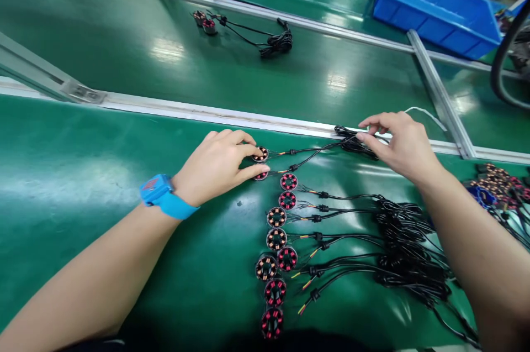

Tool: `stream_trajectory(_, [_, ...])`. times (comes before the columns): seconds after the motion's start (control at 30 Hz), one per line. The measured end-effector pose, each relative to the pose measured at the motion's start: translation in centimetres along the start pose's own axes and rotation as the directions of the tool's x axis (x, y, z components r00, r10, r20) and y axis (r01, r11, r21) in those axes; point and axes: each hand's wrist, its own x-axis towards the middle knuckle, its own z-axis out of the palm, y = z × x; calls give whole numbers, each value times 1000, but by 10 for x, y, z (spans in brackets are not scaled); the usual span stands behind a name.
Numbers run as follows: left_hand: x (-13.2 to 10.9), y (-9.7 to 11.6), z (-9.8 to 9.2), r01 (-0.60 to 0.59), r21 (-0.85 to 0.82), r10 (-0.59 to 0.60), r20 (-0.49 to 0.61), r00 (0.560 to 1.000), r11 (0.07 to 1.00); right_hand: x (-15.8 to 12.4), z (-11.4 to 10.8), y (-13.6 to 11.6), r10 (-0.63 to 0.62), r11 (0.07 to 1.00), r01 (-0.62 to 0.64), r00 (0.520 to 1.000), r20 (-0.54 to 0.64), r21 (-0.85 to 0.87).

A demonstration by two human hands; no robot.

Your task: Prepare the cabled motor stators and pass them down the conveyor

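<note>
Copper-and-red windings under the left fingertips [252,161]: the index sits on one small stator and the thumb on the one just below it, so the left hand [217,167] is lightly closed on that stator pair [261,164], pressing it onto the green mat [74,175]. Thin leads run from the pair off to the right, where the right hand [399,142] has thumb and index pinched shut on a coiled black cable bundle [351,143], right next to the metal rail [199,111].

Below the pair there's a loose column of more stators [276,239] running down toward the camera, each with its own leads going into a messy black wire pile [406,247] beside the right forearm. Blue wristband [163,197] on the left wrist.

Further out: a heap of more wound parts [501,180] at the right edge, another two stators with a coiled cable [273,42] on the far belt, and a blue bin [434,6] at the top right.
</note>
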Motion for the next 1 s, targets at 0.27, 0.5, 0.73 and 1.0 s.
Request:
stream_trajectory(0.27, [0,-2,-1,-3,7,3,53,999,1000,-10,4,52,-15,990,-27,954,299,136])
stream_trajectory(0.5, [-2,-9,-3,-16,17,15,65,998,1000,-7,14,64,-4,1000,7,972,235,-10])
stream_trajectory(0.73, [-3,-9,-2,3,37,-6,60,998,999,-21,10,53,-52,989,71,988,145,-127])
stream_trajectory(1.0, [-3,-11,-3,-7,75,-1,101,995,997,-7,-14,50,-68,996,55,979,190,76])
